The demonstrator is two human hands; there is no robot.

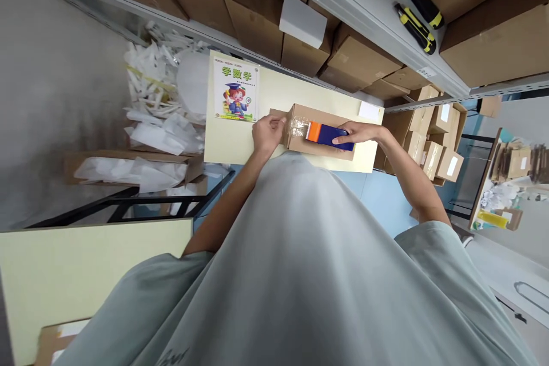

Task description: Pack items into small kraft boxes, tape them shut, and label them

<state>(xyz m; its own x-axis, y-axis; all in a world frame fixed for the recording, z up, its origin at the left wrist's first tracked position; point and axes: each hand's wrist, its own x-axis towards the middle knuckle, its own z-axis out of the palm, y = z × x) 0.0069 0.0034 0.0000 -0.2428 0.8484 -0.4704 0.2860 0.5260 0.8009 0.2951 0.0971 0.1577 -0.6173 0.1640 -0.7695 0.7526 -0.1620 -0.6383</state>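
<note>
A long brown cardboard box [321, 116] lies on the pale yellow tabletop [231, 143], with shiny clear tape [299, 125] across its left end. My right hand [354, 132] is closed around a dark blue and orange tape dispenser [328, 135], which rests on or just over the top of the box. Its orange end, with a pale toothed edge, points left toward the tape. At the box's left end, my left hand [269, 132] has its fingers bent and pinched on a cardboard flap there. The fingertips are partly hidden.
A booklet [235, 90] with a cartoon cover lies left of the box. Behind the table, a shelf holds cardboard boxes [257, 28]; two yellow-black utility knives [416, 28] lie on its upper level. White packing scraps [150, 80] are heaped at left. More boxes [429, 137] stand right.
</note>
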